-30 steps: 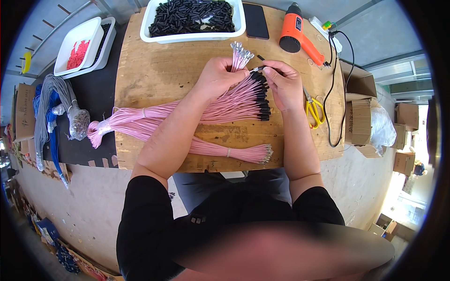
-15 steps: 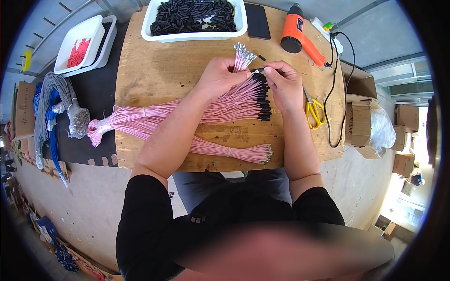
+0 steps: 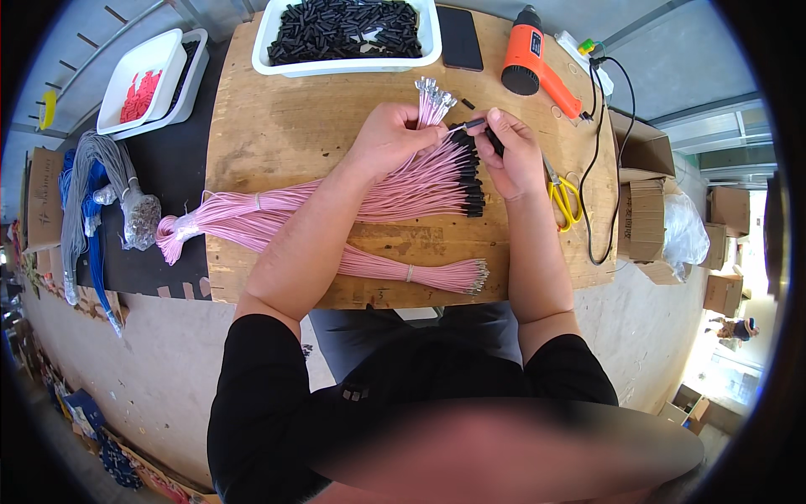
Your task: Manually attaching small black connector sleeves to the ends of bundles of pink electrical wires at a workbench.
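My left hand (image 3: 393,141) is closed around a small bunch of pink wires (image 3: 435,104), whose silvery metal terminals stick up past its fingers. One wire from it reaches across to my right hand (image 3: 514,149). There the thumb and fingers pinch a short black sleeve (image 3: 474,123) that sits over the wire's end. More black shows within the curled fingers, likely further sleeves. Below both hands a large fan of pink wires (image 3: 420,186) lies on the wooden table, its ends capped with black sleeves (image 3: 472,189). A loose black sleeve (image 3: 468,104) lies just beyond the hands.
A white tub (image 3: 263,59) of black sleeves stands at the back, beside a dark phone (image 3: 463,40). To the right are an orange heat gun (image 3: 527,59), a black cable (image 3: 598,227) and yellow-handled scissors (image 3: 564,202). A tied pink wire bundle (image 3: 420,273) lies near the front edge.
The black sleeve in my right hand has gone over the wire's metal end, which no longer shows. My right fingers have opened slightly, revealing black in the palm. The left hand has barely moved.
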### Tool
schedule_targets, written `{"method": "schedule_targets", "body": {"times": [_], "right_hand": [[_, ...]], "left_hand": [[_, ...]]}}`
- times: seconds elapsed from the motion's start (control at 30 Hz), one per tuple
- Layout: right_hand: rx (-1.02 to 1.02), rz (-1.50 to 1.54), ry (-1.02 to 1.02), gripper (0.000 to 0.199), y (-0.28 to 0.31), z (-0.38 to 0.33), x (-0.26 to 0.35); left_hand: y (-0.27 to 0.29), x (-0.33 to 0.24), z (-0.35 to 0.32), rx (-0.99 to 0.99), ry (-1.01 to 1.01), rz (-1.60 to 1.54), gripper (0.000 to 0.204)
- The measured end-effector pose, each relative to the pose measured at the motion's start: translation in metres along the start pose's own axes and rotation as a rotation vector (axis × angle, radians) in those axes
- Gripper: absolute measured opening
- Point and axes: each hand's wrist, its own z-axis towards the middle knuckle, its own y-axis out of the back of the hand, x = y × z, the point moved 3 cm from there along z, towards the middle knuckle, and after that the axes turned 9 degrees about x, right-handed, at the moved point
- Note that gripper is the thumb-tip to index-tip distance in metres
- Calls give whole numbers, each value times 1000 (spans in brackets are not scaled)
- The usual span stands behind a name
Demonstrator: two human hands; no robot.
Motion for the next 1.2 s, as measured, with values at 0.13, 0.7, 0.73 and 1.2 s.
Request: {"method": "schedule_targets", "body": {"times": [0.13, 0.7, 0.73, 1.2], "right_hand": [[45, 31, -43, 23, 11, 2, -6], [45, -42, -78, 17, -4, -1, -5], [-9, -85, -23, 16, 0, 1, -2], [-188, -1346, 14, 23, 34, 60, -1]], "left_hand": [[-3, -2, 0, 29, -31, -11, 11], [-1, 1, 0, 39, -25, -2, 11], [-2, 1, 0, 40, -23, -41, 11], [5, 3, 2, -84, -8, 40, 20]]}}
